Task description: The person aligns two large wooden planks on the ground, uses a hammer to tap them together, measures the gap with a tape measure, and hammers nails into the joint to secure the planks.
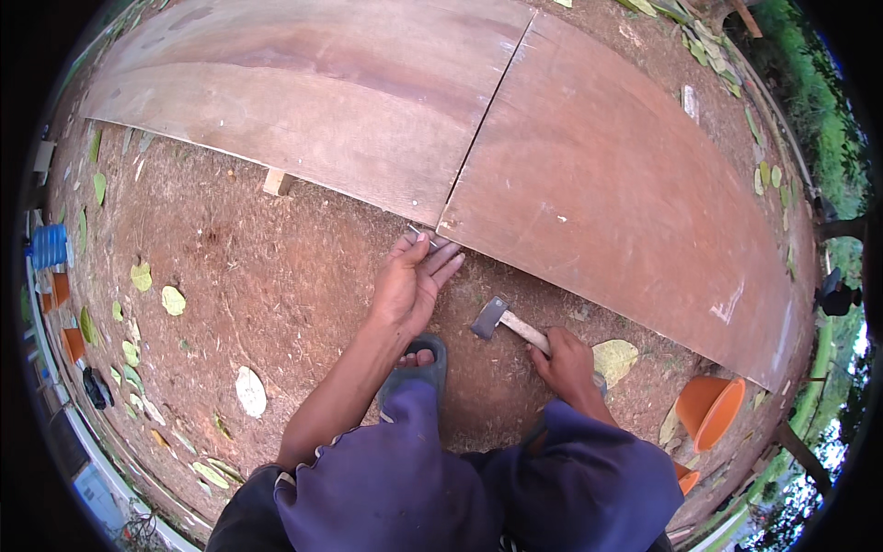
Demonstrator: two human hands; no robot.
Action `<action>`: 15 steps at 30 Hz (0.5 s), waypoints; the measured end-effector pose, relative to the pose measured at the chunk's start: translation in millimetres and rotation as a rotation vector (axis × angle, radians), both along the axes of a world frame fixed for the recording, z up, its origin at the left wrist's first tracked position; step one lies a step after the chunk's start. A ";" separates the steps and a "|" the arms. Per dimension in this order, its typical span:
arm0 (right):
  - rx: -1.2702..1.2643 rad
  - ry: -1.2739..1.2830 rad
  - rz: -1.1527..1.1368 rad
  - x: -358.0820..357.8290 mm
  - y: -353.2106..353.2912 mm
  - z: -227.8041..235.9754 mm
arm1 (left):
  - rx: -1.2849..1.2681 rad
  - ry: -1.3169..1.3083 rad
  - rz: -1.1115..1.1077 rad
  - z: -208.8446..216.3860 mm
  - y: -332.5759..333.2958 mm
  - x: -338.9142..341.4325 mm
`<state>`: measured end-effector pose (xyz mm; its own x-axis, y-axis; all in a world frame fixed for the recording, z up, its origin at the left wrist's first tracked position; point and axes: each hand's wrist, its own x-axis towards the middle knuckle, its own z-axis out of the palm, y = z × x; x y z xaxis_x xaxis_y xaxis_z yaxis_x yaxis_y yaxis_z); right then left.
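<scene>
Two brown plywood sheets, a left one (pixel 303 110) and a right one (pixel 607 193), lie side by side with a thin dark seam between them. My left hand (pixel 411 281) is at their near edge by the seam, palm partly upward. Its thumb and fingers pinch a thin metal nail (pixel 416 229), whose lower end is hidden. Lower and to the right, my right hand (pixel 566 363) grips the wooden handle of a hatchet (pixel 524 331). The hatchet's dark metal head points away to the left, above the ground and apart from the sheets.
A small wooden block (pixel 277 181) sticks out under the left sheet's near edge. An orange bucket (pixel 710 411) lies tilted at the right, near the sheet's corner. My sandalled foot (pixel 418 359) is just behind my left hand. Dry leaves (pixel 250 392) are scattered over the brown dirt.
</scene>
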<state>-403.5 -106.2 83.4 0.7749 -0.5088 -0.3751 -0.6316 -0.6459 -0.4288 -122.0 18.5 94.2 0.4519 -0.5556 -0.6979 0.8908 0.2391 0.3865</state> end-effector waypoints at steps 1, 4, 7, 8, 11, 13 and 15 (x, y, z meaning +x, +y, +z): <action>-0.026 0.051 0.022 0.0 -0.7 -1.1 | -0.045 0.012 0.040 -1.5 -2.9 -1.0; 0.176 -0.291 -0.412 15.1 -2.7 -0.4 | 0.001 0.066 0.092 -7.2 -12.3 -8.5; 1.131 -0.732 -1.179 25.6 -27.5 -4.6 | 0.037 0.058 0.123 -11.6 -18.1 -10.7; 1.255 -0.756 -1.263 36.6 -26.0 10.0 | 0.039 0.053 0.134 -11.0 -18.1 -11.4; 1.331 -0.819 -1.446 44.7 -30.0 7.6 | 0.045 0.046 0.159 -10.3 -16.6 -11.6; 1.276 -0.770 -1.444 45.4 -37.2 9.4 | 0.051 0.056 0.166 -12.7 -18.0 -10.5; 1.229 -0.755 -1.428 43.2 -36.8 6.2 | 0.041 0.069 0.180 -10.0 -17.8 -9.3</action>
<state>-360.3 -142.9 89.5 0.2665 -0.5549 -0.7880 0.1552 0.8317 -0.5332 -131.3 0.6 84.2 0.4914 -0.4407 -0.7512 0.8600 0.3818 0.3386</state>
